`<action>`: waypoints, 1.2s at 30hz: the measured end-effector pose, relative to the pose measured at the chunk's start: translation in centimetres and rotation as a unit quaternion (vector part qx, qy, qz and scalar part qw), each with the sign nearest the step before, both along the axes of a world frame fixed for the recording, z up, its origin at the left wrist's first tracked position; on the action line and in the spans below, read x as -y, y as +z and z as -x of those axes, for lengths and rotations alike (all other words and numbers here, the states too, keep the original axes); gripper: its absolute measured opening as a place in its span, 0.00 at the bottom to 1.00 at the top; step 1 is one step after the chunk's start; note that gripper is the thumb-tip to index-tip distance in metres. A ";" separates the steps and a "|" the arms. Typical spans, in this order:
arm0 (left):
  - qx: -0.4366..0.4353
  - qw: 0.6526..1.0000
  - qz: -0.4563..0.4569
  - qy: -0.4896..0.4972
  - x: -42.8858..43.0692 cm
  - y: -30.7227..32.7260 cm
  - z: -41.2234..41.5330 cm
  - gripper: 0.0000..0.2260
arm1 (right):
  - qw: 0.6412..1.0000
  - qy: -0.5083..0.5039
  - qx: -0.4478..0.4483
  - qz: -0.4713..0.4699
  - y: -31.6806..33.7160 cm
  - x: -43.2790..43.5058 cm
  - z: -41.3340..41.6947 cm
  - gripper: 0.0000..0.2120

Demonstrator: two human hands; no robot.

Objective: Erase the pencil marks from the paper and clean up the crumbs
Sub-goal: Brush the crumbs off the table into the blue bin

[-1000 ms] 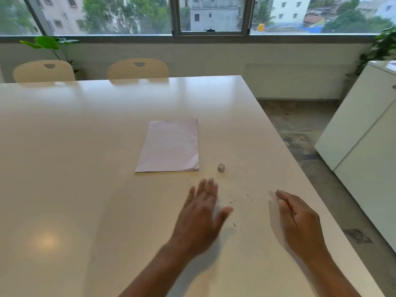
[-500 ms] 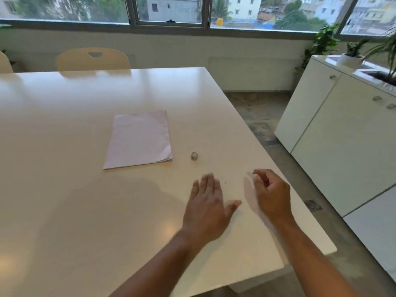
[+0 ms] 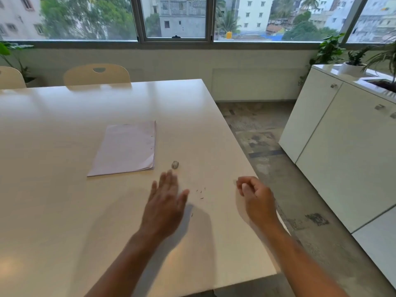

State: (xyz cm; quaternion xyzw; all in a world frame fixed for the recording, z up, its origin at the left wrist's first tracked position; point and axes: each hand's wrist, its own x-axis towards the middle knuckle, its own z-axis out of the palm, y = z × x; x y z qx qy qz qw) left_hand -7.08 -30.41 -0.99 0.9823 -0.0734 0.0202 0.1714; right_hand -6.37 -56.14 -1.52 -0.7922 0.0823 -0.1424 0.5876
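A thin stack of pale paper (image 3: 126, 147) lies flat on the white table (image 3: 64, 211). A small grey eraser (image 3: 175, 164) sits just right of the paper's near corner. Dark eraser crumbs (image 3: 201, 192) are scattered on the table between my hands. My left hand (image 3: 164, 205) is flat with straight fingers just above the table, left of the crumbs, its fingertips close to the eraser. My right hand (image 3: 256, 198) hovers at the table's right edge with fingers curled; nothing shows in it.
The table's right edge (image 3: 246, 159) runs beside my right hand, with bare floor beyond. White cabinets (image 3: 342, 146) with potted plants stand to the right. Two cream chairs (image 3: 97, 75) are at the table's far side under the window.
My left hand slid back to the left, uncovering the crumbs again. My right hand stays at the table edge with curled fingers. The camera view shifted slightly.
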 end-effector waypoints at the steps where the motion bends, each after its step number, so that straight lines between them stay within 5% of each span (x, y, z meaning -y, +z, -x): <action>1: -0.022 0.999 -0.028 0.024 -0.6 -0.1 0.3 0.48 | 0.999 0.034 0.003 0.034 0.1 0.7 0.1 0.12; 6: -0.037 0.993 -0.106 0.040 1.9 -0.9 1.1 0.59 | 0.991 0.121 -0.030 -0.054 0.0 3.0 -1.8 0.11; 14: -0.050 0.995 -0.084 -0.027 11.5 -0.1 1.9 0.53 | 0.961 0.145 -0.056 -0.229 0.6 3.7 -3.3 0.12; 19: -0.048 0.997 -0.001 -0.066 15.3 0.6 1.9 0.40 | 0.942 0.154 -0.066 -0.291 0.0 4.7 -3.9 0.15; 23: 0.039 0.994 0.099 -0.006 14.2 0.9 2.3 0.37 | 0.948 0.158 -0.070 -0.268 -0.2 4.7 -3.9 0.15; 25: 0.062 0.992 0.099 0.040 11.9 0.8 2.7 0.42 | 0.961 0.166 -0.060 -0.215 0.3 4.5 -4.4 0.13; 28: 0.034 0.995 0.040 0.084 7.8 0.3 3.2 0.50 | 0.979 0.202 0.011 0.018 1.6 4.5 -6.3 0.21; 36: -0.037 0.993 -0.103 0.050 7.2 -0.8 2.3 0.55 | 0.895 0.268 0.015 0.355 0.9 2.8 -11.4 0.19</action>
